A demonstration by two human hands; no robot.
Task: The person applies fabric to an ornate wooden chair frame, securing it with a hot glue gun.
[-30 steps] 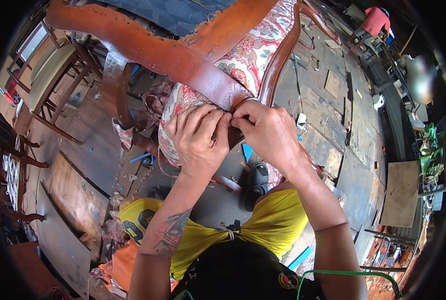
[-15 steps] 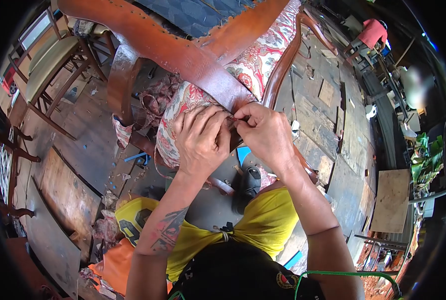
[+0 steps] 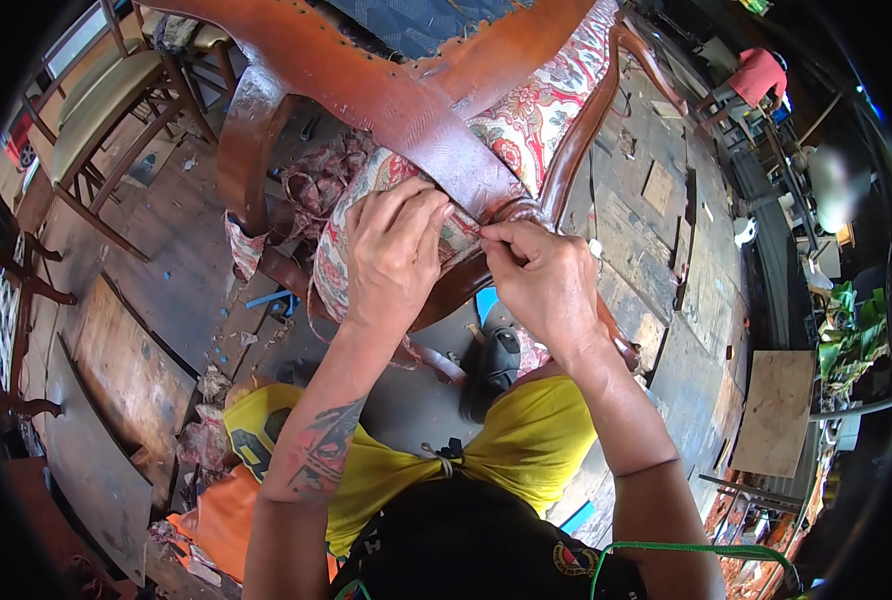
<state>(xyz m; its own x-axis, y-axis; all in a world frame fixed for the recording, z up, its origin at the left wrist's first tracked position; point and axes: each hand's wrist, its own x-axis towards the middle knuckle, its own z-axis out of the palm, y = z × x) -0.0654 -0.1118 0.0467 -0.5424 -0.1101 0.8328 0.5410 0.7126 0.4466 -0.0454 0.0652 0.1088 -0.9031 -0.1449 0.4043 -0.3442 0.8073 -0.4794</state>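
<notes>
A wooden chair frame (image 3: 436,155) lies tipped before me, with red-and-cream floral fabric (image 3: 541,125) over its padded parts. My left hand (image 3: 396,255) rests on the fabric-covered seat corner, its fingers curled and closed on the fabric beside the wooden crosspiece. Just right of it, thumb and forefinger of my right hand (image 3: 546,275) pinch together at the fabric's edge, close to the carved wooden joint. What lies between those fingertips is too small to make out. A short stretch of fabric and wooden rail shows between the hands.
Old chairs (image 3: 111,105) stand at the left. Loose boards (image 3: 126,370), fabric scraps (image 3: 206,440) and an orange cloth (image 3: 221,520) lie on the plank floor. A person in a red shirt (image 3: 759,78) bends over at the far right. A plywood panel (image 3: 774,412) leans nearer.
My hands have moved apart, uncovering the fabric edge and carved joint between them. The left hand has shifted slightly left and the right hand slightly right. The view has shifted a little.
</notes>
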